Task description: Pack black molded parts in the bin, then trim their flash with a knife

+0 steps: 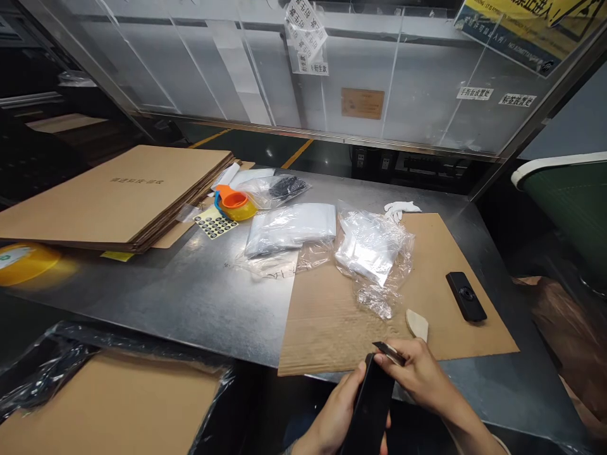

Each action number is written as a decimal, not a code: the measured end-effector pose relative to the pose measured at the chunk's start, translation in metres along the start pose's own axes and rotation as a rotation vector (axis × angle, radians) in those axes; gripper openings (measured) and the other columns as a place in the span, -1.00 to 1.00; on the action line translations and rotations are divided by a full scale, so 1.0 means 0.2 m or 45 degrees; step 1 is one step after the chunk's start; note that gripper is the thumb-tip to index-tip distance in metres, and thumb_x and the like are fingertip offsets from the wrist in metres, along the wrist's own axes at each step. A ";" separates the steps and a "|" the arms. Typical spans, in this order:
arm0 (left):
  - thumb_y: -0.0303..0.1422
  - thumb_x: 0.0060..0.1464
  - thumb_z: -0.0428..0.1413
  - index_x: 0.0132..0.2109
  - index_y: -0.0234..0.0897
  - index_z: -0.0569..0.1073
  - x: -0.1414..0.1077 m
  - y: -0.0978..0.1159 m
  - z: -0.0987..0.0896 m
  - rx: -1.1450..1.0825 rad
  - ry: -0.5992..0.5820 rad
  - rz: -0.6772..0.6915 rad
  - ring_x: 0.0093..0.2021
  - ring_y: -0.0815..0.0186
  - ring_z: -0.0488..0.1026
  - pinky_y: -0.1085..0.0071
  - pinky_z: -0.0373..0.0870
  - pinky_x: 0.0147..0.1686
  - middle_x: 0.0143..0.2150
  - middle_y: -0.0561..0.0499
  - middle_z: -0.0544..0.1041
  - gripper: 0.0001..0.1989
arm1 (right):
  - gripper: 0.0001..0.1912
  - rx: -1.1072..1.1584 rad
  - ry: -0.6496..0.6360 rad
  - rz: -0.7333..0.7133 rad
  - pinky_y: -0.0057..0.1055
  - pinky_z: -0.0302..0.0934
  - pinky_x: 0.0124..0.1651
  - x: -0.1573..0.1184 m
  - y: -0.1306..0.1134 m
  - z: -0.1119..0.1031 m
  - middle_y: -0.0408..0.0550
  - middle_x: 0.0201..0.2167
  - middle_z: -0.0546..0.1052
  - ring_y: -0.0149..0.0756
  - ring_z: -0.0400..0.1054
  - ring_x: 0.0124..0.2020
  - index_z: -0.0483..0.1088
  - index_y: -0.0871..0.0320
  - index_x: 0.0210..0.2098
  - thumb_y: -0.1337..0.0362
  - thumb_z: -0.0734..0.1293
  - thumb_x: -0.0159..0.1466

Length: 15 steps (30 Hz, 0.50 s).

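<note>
At the front edge of the table, my left hand (334, 414) is wrapped round a black, flat, box-shaped device (368, 411), held tilted with its top end up. My right hand (422, 373) pinches a small craft knife (392, 352), its dark pointed tip facing left just above the device's top end. Behind my right hand lies a beige wedge-shaped piece (418, 324), partly covered by the fingers. Another black device (466, 296) with a round part on its face rests on the cardboard sheet (327, 328) to the right.
Clear plastic bags with silvery-white contents (372, 246) and a white bagged stack (294, 227) lie mid-table. Left of them are an orange-yellow tape dispenser (237, 205), a sticker sheet (215, 223) and stacked cardboard (114, 189). A white glove (401, 208) lies behind; a clear panel (332, 95) stands beyond.
</note>
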<state>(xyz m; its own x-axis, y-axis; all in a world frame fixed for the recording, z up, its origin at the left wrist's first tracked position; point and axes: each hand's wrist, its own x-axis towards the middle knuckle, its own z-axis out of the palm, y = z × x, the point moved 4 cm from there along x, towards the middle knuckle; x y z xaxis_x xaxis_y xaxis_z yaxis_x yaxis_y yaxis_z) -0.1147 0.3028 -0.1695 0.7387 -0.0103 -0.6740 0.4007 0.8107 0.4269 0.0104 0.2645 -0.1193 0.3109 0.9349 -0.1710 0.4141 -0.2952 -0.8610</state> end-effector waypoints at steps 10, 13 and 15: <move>0.11 0.09 -0.33 -0.50 -0.52 0.45 -0.02 0.04 0.01 -0.103 0.036 -0.082 -0.72 0.37 0.35 0.55 0.20 -0.71 -0.68 -0.15 0.40 -0.22 | -0.61 0.073 0.283 0.115 -0.48 -0.12 -0.52 0.00 0.05 -0.03 -0.25 -0.64 0.10 -0.47 -0.02 -0.59 0.16 0.15 -0.56 0.03 0.14 0.27; 0.12 0.06 -0.20 -0.43 -0.50 0.46 -0.03 0.11 -0.03 -0.251 0.196 0.110 -0.66 0.36 0.37 0.52 0.28 -0.61 -0.63 -0.12 0.44 -0.30 | -0.66 0.072 0.280 0.249 -0.49 -0.08 -0.51 -0.05 0.08 0.01 -0.27 -0.64 0.16 -0.46 0.04 -0.59 0.29 0.16 -0.39 -0.01 0.21 0.21; 0.10 0.03 -0.10 -0.38 -0.47 0.46 -0.04 0.14 -0.06 -0.388 0.333 0.285 -0.57 0.35 0.41 0.49 0.34 -0.50 -0.56 -0.09 0.47 -0.38 | -0.66 0.019 0.162 0.292 -0.50 -0.07 -0.49 -0.09 0.08 0.08 -0.25 -0.62 0.23 -0.44 0.09 -0.56 0.31 0.16 -0.36 -0.02 0.27 0.16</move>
<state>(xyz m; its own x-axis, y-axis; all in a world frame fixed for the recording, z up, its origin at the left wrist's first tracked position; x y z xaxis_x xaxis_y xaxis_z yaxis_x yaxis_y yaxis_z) -0.1165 0.3338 -0.1589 0.6119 0.3009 -0.7314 0.0405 0.9117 0.4090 -0.0022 0.2453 -0.1377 0.5008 0.8114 -0.3015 0.3078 -0.4925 -0.8141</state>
